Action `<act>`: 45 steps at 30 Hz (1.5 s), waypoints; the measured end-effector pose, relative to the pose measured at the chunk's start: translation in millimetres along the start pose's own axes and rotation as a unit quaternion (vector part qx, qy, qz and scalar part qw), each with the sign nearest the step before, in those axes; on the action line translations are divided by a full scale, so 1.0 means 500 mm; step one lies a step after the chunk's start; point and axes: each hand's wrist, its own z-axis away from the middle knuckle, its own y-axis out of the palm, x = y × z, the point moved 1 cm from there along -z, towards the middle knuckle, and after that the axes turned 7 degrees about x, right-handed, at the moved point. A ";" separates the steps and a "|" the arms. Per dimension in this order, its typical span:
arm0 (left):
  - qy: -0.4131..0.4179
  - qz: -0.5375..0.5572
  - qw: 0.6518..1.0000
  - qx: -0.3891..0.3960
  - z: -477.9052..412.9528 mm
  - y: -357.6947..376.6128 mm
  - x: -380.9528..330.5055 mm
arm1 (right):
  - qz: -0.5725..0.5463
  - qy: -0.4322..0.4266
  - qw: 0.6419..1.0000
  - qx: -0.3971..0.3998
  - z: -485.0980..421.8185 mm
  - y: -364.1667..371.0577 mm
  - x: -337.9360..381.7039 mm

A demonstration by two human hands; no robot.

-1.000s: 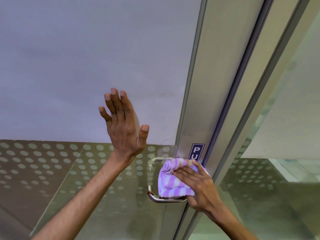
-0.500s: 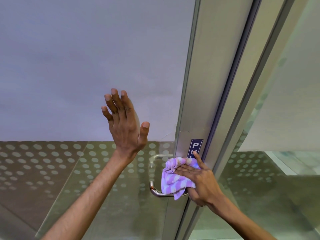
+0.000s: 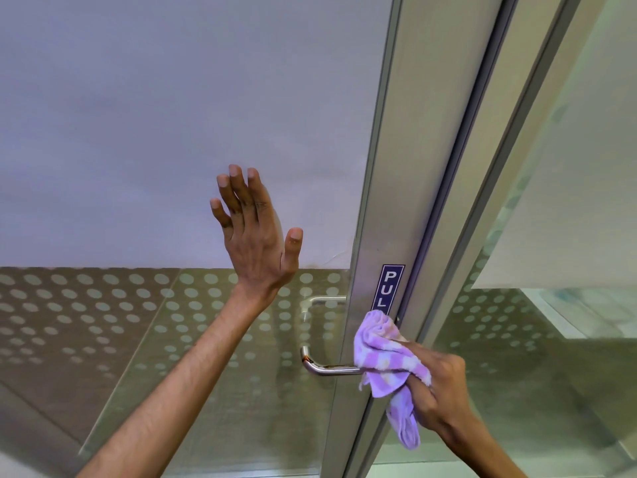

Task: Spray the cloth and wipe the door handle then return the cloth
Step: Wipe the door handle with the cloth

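The purple-and-white striped cloth (image 3: 389, 362) is bunched in the right hand (image 3: 439, 391), whose fingers are curled tight around it. It is pressed against the right end of the curved, brushed-steel door handle (image 3: 324, 369), where the bar meets the grey metal door frame (image 3: 396, 201); a loose tail of fabric hangs down below the fist. Just above the cloth sits a small blue sign with white letters (image 3: 389, 288), its lower end covered by the fabric. The left hand (image 3: 256, 236) is spread flat, fingers up, palm toward the frosted glass door panel (image 3: 172, 115) — whether it touches the glass cannot be told.

Compared with half a second ago, the cloth has slid right along the bar, uncovering the handle's bend and most of its length, and more of the sign now reads. The left hand has kept its place.
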 end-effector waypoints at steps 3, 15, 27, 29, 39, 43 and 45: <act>-0.001 -0.002 1.000 -0.002 0.001 0.001 0.002 | 0.036 0.032 0.998 -0.047 0.013 -0.003 -0.004; 0.006 -0.012 1.000 -0.009 -0.001 0.007 0.005 | 0.097 0.103 0.990 0.024 0.021 0.100 -0.008; 0.001 -0.007 0.999 -0.038 -0.004 0.012 0.003 | -0.075 0.210 0.972 -0.070 0.074 0.239 0.019; 0.006 -0.004 0.999 -0.042 -0.004 0.013 0.004 | -0.056 0.242 0.963 -0.100 0.072 0.256 0.026; -0.003 0.010 0.999 -0.050 -0.005 0.011 0.001 | 0.157 0.334 0.929 -0.041 0.057 0.320 0.105; -0.003 0.013 0.999 -0.048 -0.005 0.009 0.001 | 0.138 0.375 0.916 -0.025 0.027 0.358 0.141; -0.003 0.013 0.999 -0.048 -0.004 0.009 0.003 | 0.115 0.389 0.914 -0.014 0.016 0.373 0.156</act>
